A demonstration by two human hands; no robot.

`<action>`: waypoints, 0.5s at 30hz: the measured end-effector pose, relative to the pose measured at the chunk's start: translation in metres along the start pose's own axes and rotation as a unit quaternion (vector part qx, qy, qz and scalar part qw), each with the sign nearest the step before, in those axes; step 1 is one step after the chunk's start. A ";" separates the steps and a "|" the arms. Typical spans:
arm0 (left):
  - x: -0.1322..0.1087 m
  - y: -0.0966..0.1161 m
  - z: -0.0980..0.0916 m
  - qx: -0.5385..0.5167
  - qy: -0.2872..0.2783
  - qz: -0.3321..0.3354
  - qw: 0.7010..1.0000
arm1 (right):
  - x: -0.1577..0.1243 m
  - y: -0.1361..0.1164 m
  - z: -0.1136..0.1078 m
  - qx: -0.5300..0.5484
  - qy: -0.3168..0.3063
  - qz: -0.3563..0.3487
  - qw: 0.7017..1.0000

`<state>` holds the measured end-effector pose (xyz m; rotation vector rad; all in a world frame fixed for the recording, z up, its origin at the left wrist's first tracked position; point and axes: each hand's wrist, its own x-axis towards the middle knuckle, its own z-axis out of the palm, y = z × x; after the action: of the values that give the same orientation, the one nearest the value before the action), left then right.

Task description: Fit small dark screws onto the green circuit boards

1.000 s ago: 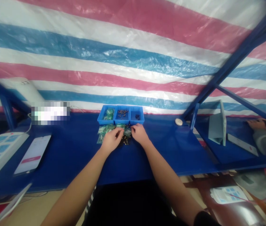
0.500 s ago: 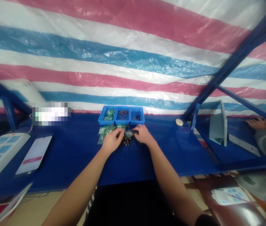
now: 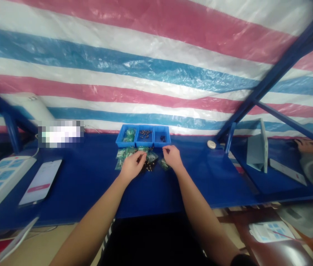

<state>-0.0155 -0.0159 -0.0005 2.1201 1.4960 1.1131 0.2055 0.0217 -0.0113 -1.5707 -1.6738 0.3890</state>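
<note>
My left hand [image 3: 133,163] rests over a pile of small parts, its thumb and fingertips pinched together; what they hold, if anything, is too small to make out. Under and beside it lie green clear-plastic packets [image 3: 121,153] and small dark and brass-coloured pieces [image 3: 148,167]. To the right, my right hand [image 3: 172,156] is closed in a pinch just in front of the tray's right compartment, and I cannot make out anything in it. A small greenish packet [image 3: 163,164] lies on the table below its fingers.
Behind the pile stands a blue three-compartment tray [image 3: 136,141] with green packets, brass-coloured parts and dark parts. A phone [image 3: 40,182] and a power strip [image 3: 2,184] lie left. Right are a round disc [image 3: 211,144], a blue frame post, a propped tablet [image 3: 257,149] and another person's hand [image 3: 306,146].
My right hand has moved right, away from the pile and my left hand, uncovering the small packet below it. My left hand has stayed in place.
</note>
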 end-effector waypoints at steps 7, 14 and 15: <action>0.000 0.002 0.000 -0.004 -0.006 -0.006 1.000 | -0.008 -0.013 -0.017 0.100 -0.170 0.159 0.967; 0.000 0.001 0.000 -0.004 0.003 0.006 1.000 | -0.009 -0.024 -0.004 0.133 -0.067 -0.002 0.989; 0.000 0.001 0.000 -0.008 0.003 0.006 1.000 | -0.010 -0.026 -0.003 0.145 -0.049 -0.040 0.987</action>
<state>-0.0145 -0.0163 0.0005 2.1185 1.4740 1.1329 0.1881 0.0066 0.0052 -1.2838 -1.6634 0.6469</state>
